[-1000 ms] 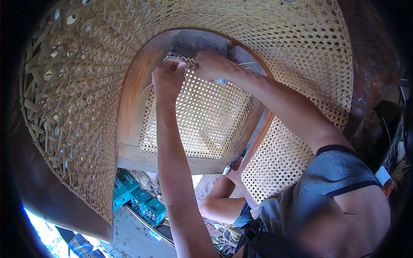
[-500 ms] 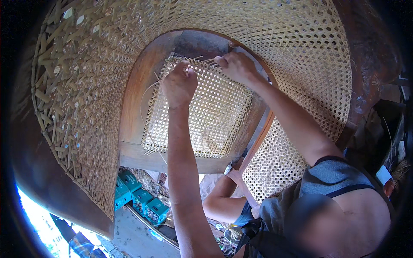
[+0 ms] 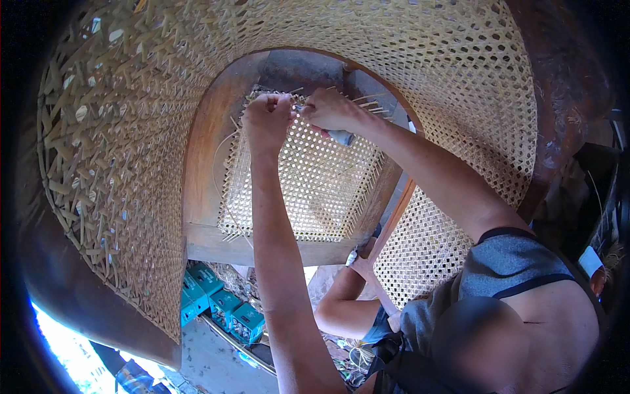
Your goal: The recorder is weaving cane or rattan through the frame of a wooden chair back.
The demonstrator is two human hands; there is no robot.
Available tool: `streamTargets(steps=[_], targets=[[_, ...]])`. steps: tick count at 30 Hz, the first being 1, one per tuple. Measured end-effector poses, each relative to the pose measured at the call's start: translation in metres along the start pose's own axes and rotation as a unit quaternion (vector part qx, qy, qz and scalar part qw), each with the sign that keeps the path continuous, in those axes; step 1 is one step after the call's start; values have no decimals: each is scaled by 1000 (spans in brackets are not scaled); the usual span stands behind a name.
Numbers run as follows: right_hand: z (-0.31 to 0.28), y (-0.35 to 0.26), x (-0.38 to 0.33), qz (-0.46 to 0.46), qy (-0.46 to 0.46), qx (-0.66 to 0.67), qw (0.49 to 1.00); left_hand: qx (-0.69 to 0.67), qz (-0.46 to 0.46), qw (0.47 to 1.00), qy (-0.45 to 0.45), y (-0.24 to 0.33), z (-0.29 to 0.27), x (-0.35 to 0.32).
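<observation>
A woven cane seat panel point(image 3: 321, 177) lies in a wooden seat frame point(image 3: 203, 157), with short strand ends sticking out along its edges. At the panel's far edge my left hand point(image 3: 266, 125) is closed in a pinch; whatever lies between the fingertips is too small to make out. Just right of it, my right hand point(image 3: 336, 110) grips a tool with a grey, rounded handle point(image 3: 341, 136). The tool's other end is mostly hidden near the left fingertips, so its kind is unclear. Loose cane ends point(image 3: 371, 102) jut out beyond my right hand.
A curved cane backrest point(image 3: 118, 171) surrounds the seat, with a cane side panel point(image 3: 420, 243) at right. Teal boxes point(image 3: 246, 322) stand below left. A bent bare limb point(image 3: 344, 292) is near the seat's front. One long loose strand point(image 3: 215, 172) curves along the left.
My right hand has moved left and slightly down, close to my left hand, and the tool's grey handle now shows. My left hand has shifted slightly, its fingertips turning toward the right hand.
</observation>
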State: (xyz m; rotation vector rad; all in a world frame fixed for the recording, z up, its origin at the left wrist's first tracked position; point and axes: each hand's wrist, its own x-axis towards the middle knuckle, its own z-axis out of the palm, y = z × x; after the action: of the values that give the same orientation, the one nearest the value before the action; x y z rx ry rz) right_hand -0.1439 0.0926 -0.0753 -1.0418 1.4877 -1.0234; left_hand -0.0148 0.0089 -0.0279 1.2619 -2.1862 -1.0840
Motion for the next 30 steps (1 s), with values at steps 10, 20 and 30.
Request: streamTargets(steps=[10, 20, 30], targets=[[20, 19, 2, -125, 96, -14, 987, 62, 93, 992, 63, -9, 4, 4], [10, 12, 2, -61, 27, -70, 995, 65, 52, 996, -2, -6, -2, 7], [2, 10, 21, -142, 149, -249, 946, 62, 75, 995, 8, -3, -4, 2]])
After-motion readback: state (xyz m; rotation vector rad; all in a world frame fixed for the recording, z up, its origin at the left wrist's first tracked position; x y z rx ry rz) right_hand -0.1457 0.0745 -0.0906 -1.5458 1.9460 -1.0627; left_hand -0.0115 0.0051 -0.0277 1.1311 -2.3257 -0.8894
